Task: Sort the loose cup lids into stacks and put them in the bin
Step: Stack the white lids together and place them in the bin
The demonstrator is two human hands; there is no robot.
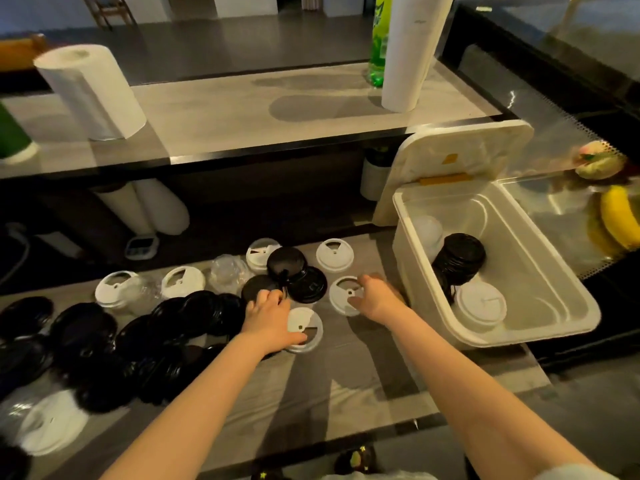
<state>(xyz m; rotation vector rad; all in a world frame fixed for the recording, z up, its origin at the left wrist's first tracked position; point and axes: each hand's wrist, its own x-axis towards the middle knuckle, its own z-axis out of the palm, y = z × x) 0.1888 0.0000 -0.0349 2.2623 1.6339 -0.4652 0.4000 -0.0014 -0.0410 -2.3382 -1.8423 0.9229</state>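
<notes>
Loose cup lids cover the counter. Several black lids (83, 334) lie heaped at the left, several white lids (334, 255) lie scattered further back, and a few clear lids (227, 270) sit among them. My left hand (268, 315) reaches over a white lid (306, 329) and its fingers curl onto a black lid (254, 289). My right hand (375, 296) lies on another white lid (341, 296), fingers bent at its rim. The white bin (540, 327) at the right holds a black lid stack (459, 259), a white stack (479, 304) and a clear stack (427, 230).
The bin's lid (460, 157) leans upright behind it. On the raised shelf stand two paper towel rolls (91, 91) (410, 50) and a green bottle (379, 39). Bananas (618, 220) lie at the far right behind glass. A small timer (142, 245) lies at the back left.
</notes>
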